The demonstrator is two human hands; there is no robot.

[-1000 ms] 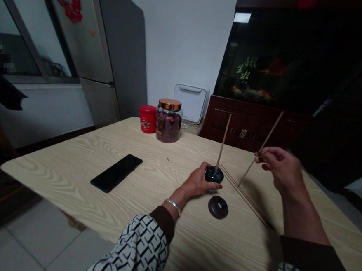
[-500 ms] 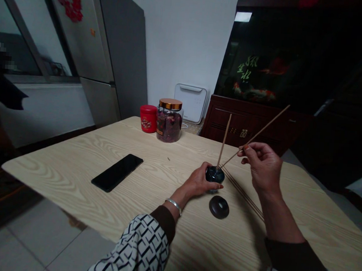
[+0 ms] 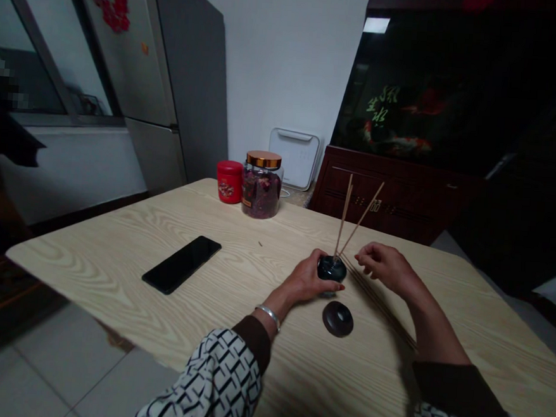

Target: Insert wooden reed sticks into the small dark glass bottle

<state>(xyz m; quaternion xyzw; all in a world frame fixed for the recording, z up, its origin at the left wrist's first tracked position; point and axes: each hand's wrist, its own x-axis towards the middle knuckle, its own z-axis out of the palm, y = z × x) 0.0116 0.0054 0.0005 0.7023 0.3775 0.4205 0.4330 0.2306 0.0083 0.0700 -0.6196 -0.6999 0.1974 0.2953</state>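
My left hand (image 3: 307, 277) is wrapped around a small dark glass diffuser bottle (image 3: 331, 269) standing on the table. Thin reed sticks (image 3: 362, 217) rise from its neck, fanned apart; one leans right and the others are nearly upright. My right hand (image 3: 384, 265) hovers just right of the bottle, fingers loosely bent and holding nothing. Under it, more loose reed sticks (image 3: 380, 299) lie side by side on the tabletop. A dark round ring-shaped cap (image 3: 337, 319) lies in front of the bottle, close to my left hand.
On the wooden table (image 3: 234, 294) a black phone (image 3: 182, 264) lies to the left. A red canister (image 3: 229, 182) and a gold-lidded jar of dried flowers (image 3: 261, 187) stand at the back. Beyond are a fridge (image 3: 196, 82) and a fish tank (image 3: 409, 97).
The reed stick my right hand held has gone down into the bottle and been let go. That hand has dropped slightly lower. My left hand still grips the bottle.
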